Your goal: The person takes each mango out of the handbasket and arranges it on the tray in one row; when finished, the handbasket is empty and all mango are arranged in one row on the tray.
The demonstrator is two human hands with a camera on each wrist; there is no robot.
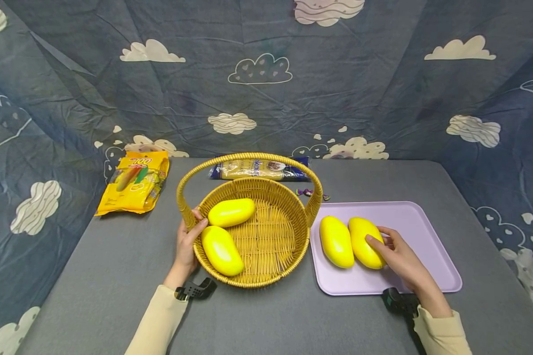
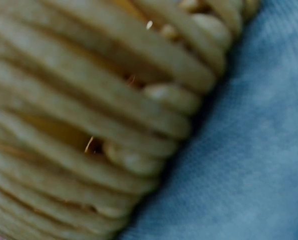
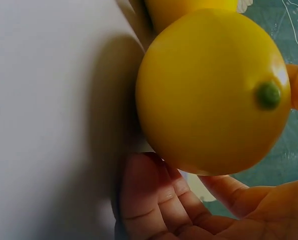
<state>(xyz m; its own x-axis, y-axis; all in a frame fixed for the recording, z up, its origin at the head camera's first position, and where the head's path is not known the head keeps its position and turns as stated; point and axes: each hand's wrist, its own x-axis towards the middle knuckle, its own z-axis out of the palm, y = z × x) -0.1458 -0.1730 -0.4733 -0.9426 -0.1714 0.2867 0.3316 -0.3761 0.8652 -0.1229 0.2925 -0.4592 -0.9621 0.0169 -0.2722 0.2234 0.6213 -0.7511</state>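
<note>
Two mangoes in the basket my left grip holds; two remain on the tray, my right grip clasping one mango

A person's right hand holds a smooth yellow fruit, fingers below at six o'clock, another digit touching its three-o'clock edge. A green nub sits toward three on its face. A second yellow fruit shows at twelve, a pale surface at nine, blue-green cloth at one.
</note>
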